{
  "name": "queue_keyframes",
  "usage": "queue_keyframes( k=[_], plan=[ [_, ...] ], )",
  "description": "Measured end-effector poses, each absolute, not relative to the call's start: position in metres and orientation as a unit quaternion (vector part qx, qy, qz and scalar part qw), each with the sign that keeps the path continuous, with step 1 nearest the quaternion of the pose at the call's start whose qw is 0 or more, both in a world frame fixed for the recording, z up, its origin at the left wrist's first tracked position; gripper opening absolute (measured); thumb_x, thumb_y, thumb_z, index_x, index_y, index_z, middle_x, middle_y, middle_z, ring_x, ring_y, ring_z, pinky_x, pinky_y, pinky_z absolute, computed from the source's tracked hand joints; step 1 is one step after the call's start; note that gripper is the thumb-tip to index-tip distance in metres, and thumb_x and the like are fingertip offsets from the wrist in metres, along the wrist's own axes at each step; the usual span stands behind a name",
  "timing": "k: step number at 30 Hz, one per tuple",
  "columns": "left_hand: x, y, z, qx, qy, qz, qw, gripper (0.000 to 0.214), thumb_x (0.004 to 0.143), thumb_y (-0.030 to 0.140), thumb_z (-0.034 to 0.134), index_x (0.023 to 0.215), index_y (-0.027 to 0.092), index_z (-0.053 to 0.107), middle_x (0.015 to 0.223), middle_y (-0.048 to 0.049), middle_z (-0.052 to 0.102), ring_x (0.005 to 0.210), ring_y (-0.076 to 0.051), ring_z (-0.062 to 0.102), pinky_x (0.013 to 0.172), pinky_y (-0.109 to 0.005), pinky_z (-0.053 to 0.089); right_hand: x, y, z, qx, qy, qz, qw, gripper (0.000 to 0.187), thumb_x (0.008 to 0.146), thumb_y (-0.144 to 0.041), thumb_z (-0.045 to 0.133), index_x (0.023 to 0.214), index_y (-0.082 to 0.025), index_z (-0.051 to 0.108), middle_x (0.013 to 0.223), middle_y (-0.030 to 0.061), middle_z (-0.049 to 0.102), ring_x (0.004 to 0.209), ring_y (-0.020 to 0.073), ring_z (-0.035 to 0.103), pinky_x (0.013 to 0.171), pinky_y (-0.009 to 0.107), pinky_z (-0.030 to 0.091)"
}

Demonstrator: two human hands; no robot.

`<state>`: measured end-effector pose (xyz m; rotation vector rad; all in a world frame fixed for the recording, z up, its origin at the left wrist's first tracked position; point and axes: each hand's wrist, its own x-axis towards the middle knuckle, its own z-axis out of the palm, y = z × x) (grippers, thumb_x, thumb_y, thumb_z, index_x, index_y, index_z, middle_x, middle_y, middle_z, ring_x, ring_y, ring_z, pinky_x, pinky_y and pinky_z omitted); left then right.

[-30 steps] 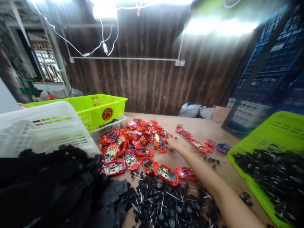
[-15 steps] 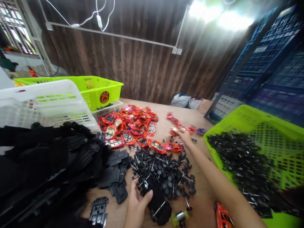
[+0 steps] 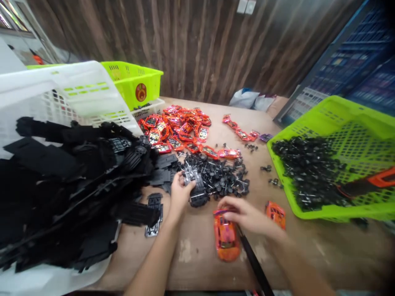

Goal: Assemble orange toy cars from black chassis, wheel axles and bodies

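Note:
My left hand [image 3: 180,192] pinches a black toy car chassis [image 3: 195,181] by its left edge, at the near side of a heap of black wheel axles [image 3: 220,174]. My right hand [image 3: 243,214] is closed on the rear end of a shiny orange-red toy car body [image 3: 227,238], held low over the table with its front pointing toward me. A black rod-like thing [image 3: 254,263] slants from under the right hand to the bottom edge; its kind is unclear. Another orange car body [image 3: 275,214] lies right of that hand, partly covered by it.
Black chassis parts [image 3: 77,185] are piled at left by a white basket [image 3: 120,102]. Red car bodies [image 3: 182,125] lie heaped at the back. A green basket [image 3: 308,213] at right holds black parts and an orange-handled tool [image 3: 367,185]. A few car bodies [image 3: 242,135] lie in a row.
My right hand has come back from the row of cars at the rear with an orange-red body. My left hand still holds the chassis, now turned differently. The view has tilted down.

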<state>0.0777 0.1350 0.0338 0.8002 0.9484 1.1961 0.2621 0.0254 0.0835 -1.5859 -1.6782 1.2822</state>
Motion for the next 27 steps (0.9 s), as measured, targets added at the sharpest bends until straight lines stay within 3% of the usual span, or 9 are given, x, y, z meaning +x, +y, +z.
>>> queue_keyframes(
  k=[2, 4, 6, 9, 12, 16, 19, 27],
  plan=[
    [0.075, 0.133, 0.038, 0.368, 0.409, 0.523, 0.651, 0.054, 0.057, 0.018, 0.074, 0.105, 0.016, 0.050, 0.102, -0.0096, 0.068, 0.095, -0.022, 0.065, 0.088, -0.036, 0.048, 0.230, 0.003, 0.058, -0.644, -0.626, 0.344, 0.272, 0.026, 0.085, -0.021, 0.046, 0.105, -0.021, 0.062, 0.107, 0.0064, 0.063, 0.106, 0.0211, 0.057, 0.096, 0.038, 0.043],
    [0.071, 0.129, 0.043, 0.377, 0.402, 0.520, 0.652, 0.053, 0.058, 0.019, 0.074, 0.105, 0.016, 0.050, 0.099, -0.0088, 0.068, 0.093, -0.021, 0.065, 0.087, -0.036, 0.048, 0.206, -0.013, 0.032, -0.716, -0.592, 0.211, 0.305, 0.036, 0.089, -0.025, 0.040, 0.121, -0.020, 0.053, 0.120, 0.0107, 0.055, 0.117, 0.0246, 0.050, 0.102, 0.043, 0.038],
    [0.065, 0.124, 0.048, 0.380, 0.400, 0.521, 0.652, 0.053, 0.058, 0.020, 0.075, 0.106, 0.016, 0.050, 0.096, -0.0072, 0.068, 0.088, -0.020, 0.065, 0.085, -0.036, 0.048, 0.188, -0.026, 0.009, -0.761, -0.561, 0.129, 0.300, 0.047, 0.088, -0.035, 0.044, 0.132, -0.017, 0.044, 0.124, 0.0153, 0.051, 0.120, 0.0298, 0.047, 0.100, 0.046, 0.039],
    [0.053, 0.112, 0.052, 0.372, 0.410, 0.524, 0.647, 0.053, 0.058, 0.020, 0.075, 0.105, 0.017, 0.050, 0.089, -0.0044, 0.067, 0.078, -0.018, 0.064, 0.077, -0.034, 0.049, 0.165, -0.041, -0.015, -0.775, -0.572, 0.082, 0.255, 0.068, 0.077, -0.045, 0.061, 0.134, -0.015, 0.040, 0.117, 0.0173, 0.052, 0.113, 0.0358, 0.050, 0.092, 0.048, 0.043],
    [0.040, 0.100, 0.047, 0.349, 0.423, 0.524, 0.652, 0.053, 0.056, 0.015, 0.074, 0.102, 0.018, 0.049, 0.082, -0.0027, 0.067, 0.072, -0.018, 0.063, 0.073, -0.032, 0.049, 0.150, -0.045, -0.027, -0.756, -0.611, 0.054, 0.227, 0.068, 0.073, -0.044, 0.066, 0.130, -0.016, 0.042, 0.115, 0.0168, 0.053, 0.106, 0.0364, 0.052, 0.086, 0.048, 0.044],
    [0.021, 0.087, 0.036, 0.329, 0.448, 0.518, 0.651, 0.053, 0.053, 0.011, 0.075, 0.100, 0.018, 0.051, 0.084, -0.0034, 0.069, 0.073, -0.017, 0.064, 0.073, -0.031, 0.049, 0.144, -0.040, -0.028, -0.731, -0.647, 0.042, 0.210, 0.043, 0.075, -0.036, 0.059, 0.112, -0.014, 0.051, 0.103, 0.0168, 0.056, 0.096, 0.0351, 0.054, 0.081, 0.047, 0.045],
    [0.011, 0.072, 0.034, 0.331, 0.472, 0.511, 0.638, 0.056, 0.054, 0.017, 0.077, 0.104, 0.019, 0.050, 0.090, -0.0049, 0.069, 0.075, -0.018, 0.065, 0.070, -0.028, 0.050, 0.158, -0.041, -0.022, -0.744, -0.622, 0.062, 0.237, 0.035, 0.071, -0.031, 0.059, 0.101, -0.016, 0.052, 0.092, 0.0129, 0.057, 0.091, 0.0316, 0.056, 0.079, 0.042, 0.047],
    [0.033, 0.057, 0.027, 0.362, 0.484, 0.394, 0.692, 0.065, 0.057, 0.027, 0.079, 0.114, 0.022, 0.049, 0.105, -0.0073, 0.069, 0.091, -0.023, 0.067, 0.073, -0.028, 0.049, 0.204, -0.043, -0.002, -0.799, -0.451, 0.174, 0.358, 0.053, 0.076, -0.040, 0.057, 0.121, -0.016, 0.042, 0.098, 0.0121, 0.067, 0.088, 0.0270, 0.066, 0.075, 0.035, 0.053]
  ],
)
